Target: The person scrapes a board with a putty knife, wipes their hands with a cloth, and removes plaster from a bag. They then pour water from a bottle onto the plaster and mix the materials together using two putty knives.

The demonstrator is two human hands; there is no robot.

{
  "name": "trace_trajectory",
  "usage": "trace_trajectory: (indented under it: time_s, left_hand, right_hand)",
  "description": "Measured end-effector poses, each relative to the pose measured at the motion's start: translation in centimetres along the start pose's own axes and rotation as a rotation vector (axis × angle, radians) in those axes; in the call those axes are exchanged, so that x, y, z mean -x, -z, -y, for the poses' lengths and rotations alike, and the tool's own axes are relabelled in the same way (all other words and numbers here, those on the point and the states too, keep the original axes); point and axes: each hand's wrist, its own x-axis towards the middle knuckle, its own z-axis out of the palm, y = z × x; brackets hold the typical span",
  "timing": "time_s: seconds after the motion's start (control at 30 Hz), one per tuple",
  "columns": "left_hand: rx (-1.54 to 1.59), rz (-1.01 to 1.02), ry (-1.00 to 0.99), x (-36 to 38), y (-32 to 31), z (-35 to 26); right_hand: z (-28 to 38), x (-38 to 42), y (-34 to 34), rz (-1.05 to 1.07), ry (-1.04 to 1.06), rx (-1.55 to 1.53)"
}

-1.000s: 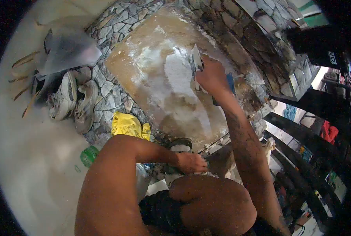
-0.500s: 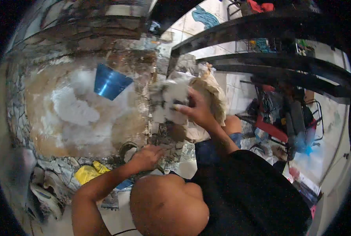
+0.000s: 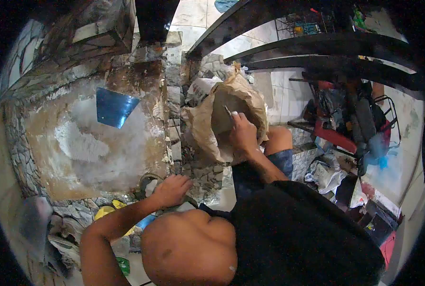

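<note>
My right hand (image 3: 244, 134) is inside the mouth of a brown paper bag (image 3: 198, 125). Its fingers are closed around a thin, flat, grey tool (image 3: 228, 112), seen nearly edge-on over the grey powder (image 3: 220, 110) in the bag. Lower down, my left hand (image 3: 173, 190) is curled over the rim of a round, dark bowl (image 3: 148, 181), its fingers bent and close together. My hand and forearm hide most of this bowl. A shiny, blue-looking metal plate (image 3: 116, 107) lies on the worn board (image 3: 45, 167) to the left, beside a pale powder patch (image 3: 81, 143).
Dark beams (image 3: 326, 47) cross the upper right. Stone-patterned edging (image 3: 174, 112) runs between board and bag. A yellow item (image 3: 105, 212) and sandals (image 3: 65, 245) lie at lower left. A red and black heap (image 3: 336, 136) stands on the right. A person's bare head and black shirt (image 3: 298, 233) fill the lower middle.
My right hand has moved slightly right and down, from over the stone edging into the bag, with the tool. My left hand stays at the bowl. The view has shifted somewhat.
</note>
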Motion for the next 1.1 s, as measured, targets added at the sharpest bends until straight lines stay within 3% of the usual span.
trace_trajectory:
  time_s: [0.13, 0.23, 0.33, 0.43, 0.53, 0.57, 0.63, 0.7, 0.77, 1.1]
  left_hand:
    - [-0.031, -0.052, 0.004, 0.3, -0.4, 0.1]
    - [-0.017, -0.078, -0.005, 0.3, -0.5, 0.1]
    - [-0.026, -0.104, -0.031, 0.3, -0.6, 0.4]
    - [-0.038, -0.096, -0.02, 0.6, -0.5, 0.4]
    - [-0.024, -0.106, -0.022, 0.7, -0.4, 0.5]
    - [-0.033, -0.113, -0.022, 0.7, -0.6, 0.6]
    - [-0.046, -0.122, -0.015, 0.6, -0.8, 0.7]
    - [-0.05, -0.114, -0.006, 0.8, -1.1, 0.6]
    - [-0.032, -0.1, -0.01, 0.8, -1.2, 0.7]
    - [-0.045, 0.008, -0.018, 0.5, -0.6, 0.7]
  right_hand:
    - [1.3, -2.3, -1.7, 0.125, -0.335, 0.132]
    - [1.1, -2.2, -2.4, 0.147, -0.478, 0.066]
    - [1.4, -1.3, -2.8, -0.002, -0.606, 0.028]
    - [1.2, -0.4, -3.2, -0.165, -0.589, -0.106]
    - [3.9, -2.5, -0.5, -0.421, -0.973, -1.439]
    - [4.1, -2.9, -0.9, -0.474, -1.048, -1.606]
    - [1.8, -2.6, -4.2, -0.42, -0.94, -1.256]
    - [-2.4, -2.3, -8.6, -0.364, -0.798, -0.697]
    - [-5.1, -1.9, -11.3, -0.361, -0.722, -0.445]
    - [-2.2, -2.8, -9.1, -0.301, -0.705, -0.364]
